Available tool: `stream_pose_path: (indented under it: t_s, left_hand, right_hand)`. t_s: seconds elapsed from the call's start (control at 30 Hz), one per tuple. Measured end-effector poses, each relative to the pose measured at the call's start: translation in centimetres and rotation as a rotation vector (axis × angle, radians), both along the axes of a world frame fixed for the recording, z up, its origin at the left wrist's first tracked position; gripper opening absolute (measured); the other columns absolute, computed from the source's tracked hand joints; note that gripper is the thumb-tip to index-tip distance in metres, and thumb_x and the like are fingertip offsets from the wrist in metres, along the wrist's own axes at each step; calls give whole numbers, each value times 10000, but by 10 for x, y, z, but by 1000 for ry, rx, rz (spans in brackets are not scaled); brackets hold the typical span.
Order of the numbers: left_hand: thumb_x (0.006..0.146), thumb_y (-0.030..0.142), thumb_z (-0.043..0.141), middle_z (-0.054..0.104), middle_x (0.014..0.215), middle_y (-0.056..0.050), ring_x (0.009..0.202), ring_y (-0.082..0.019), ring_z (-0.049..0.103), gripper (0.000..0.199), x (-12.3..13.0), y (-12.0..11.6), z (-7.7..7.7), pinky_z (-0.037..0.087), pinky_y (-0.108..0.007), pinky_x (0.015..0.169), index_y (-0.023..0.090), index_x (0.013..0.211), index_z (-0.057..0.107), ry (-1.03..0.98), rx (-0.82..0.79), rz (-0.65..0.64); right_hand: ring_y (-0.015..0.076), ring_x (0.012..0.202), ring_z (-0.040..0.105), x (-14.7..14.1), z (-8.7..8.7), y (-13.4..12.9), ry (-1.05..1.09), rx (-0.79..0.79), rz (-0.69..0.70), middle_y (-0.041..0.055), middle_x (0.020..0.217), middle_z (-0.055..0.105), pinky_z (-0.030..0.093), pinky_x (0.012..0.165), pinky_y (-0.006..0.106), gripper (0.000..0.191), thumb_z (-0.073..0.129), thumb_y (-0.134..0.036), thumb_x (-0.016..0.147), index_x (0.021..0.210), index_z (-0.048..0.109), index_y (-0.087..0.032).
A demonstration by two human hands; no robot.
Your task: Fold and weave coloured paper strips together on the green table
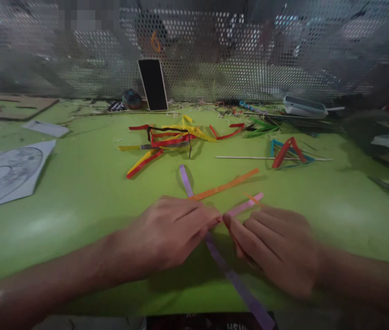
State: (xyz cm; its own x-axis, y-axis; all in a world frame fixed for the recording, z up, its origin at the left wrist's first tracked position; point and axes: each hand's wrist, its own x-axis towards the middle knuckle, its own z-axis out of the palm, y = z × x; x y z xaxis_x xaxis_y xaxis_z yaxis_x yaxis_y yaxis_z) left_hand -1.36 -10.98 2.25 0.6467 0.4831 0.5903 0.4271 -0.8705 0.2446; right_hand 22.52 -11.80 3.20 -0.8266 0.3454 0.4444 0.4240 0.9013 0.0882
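1. I see both hands meeting low over the green surface (77, 192), with the long purple paper strip (225, 268) as my landmark. It runs from a looped end well beyond the hands, under the fingertips, down to the near edge.
2. My left hand (167, 233) has its fingers pressed together, pinching the crossing of strips just left of the purple strip. I cannot tell exactly which strip it grips.
3. My right hand (276, 247) sits just right of the purple strip, fingers curled and closed on a short pinkish-purple strip end (245, 205) and a small orange tip beside it.
4. A long orange paper strip (227, 184) crosses the purple strip just beyond the hands and angles away to the right.
5. I judge the step in hand to be folding or weaving the strips at their crossing. The next move calls for a steady pinch on the left while the right turns a strip over it.
6. Room: left of the purple strip the surface is bare up to a grey printed paper sheet (7, 176).
7. Beyond it lies a loose pile of red and yellow paper strips (161, 142). Right of that are a thin wooden stick (245, 157) and a red-and-blue folded strip shape (288, 152).
8. A black phone (152, 84) leans on the perforated metal screen (283, 59) at the far edge. The near edge is just below my wrists.
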Motion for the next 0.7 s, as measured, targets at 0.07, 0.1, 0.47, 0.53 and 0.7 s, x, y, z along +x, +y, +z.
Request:
stream_pose_path:
  t_s: [0.07, 0.1, 0.47, 0.53, 0.7]
  left_hand:
    - [980, 157, 468, 700, 753, -16, 601, -117, 603, 161, 0, -2, 1, 452, -230, 580, 171, 963, 627, -6, 0, 6]
    - [972, 153, 476, 697, 739, -13, 583, -116, 592, 153, 0, -3, 1, 445, -231, 566, 175, 943, 624, -3, -3, 10]
    - [982, 150, 437, 612, 610, 25, 515, -100, 520, 232, 5, -6, 0, 371, -252, 518, 186, 785, 553, 52, 21, 86]
    - [987, 148, 424, 605, 607, 26, 514, -99, 518, 245, 5, -5, 0, 365, -253, 515, 182, 780, 550, 65, 20, 76]
    - [996, 150, 408, 610, 624, 19, 526, -96, 520, 260, 5, -4, -2, 368, -249, 529, 175, 780, 551, 68, 20, 56]
  right_hand:
    - [133, 597, 524, 0, -1, 0, -8, -20, 15, 9, 709, 637, 394, 534, 315, 229, 440, -162, 996, 1163, 573, -81]
    - [136, 604, 526, -1, -2, 0, -5, -22, 19, 8, 703, 632, 396, 535, 316, 236, 431, -156, 996, 1171, 569, -79]
    - [124, 571, 431, -10, -14, 0, 51, 87, -8, -17, 615, 534, 287, 527, 323, 63, 533, -136, 949, 945, 594, -124]
    - [122, 567, 420, -10, -16, 0, 49, 93, -16, -17, 611, 528, 269, 527, 324, 63, 547, -143, 946, 892, 579, -138]
    - [125, 572, 450, -10, -17, 0, 64, 118, -13, -11, 626, 551, 283, 528, 322, 82, 513, -150, 970, 958, 585, -112]
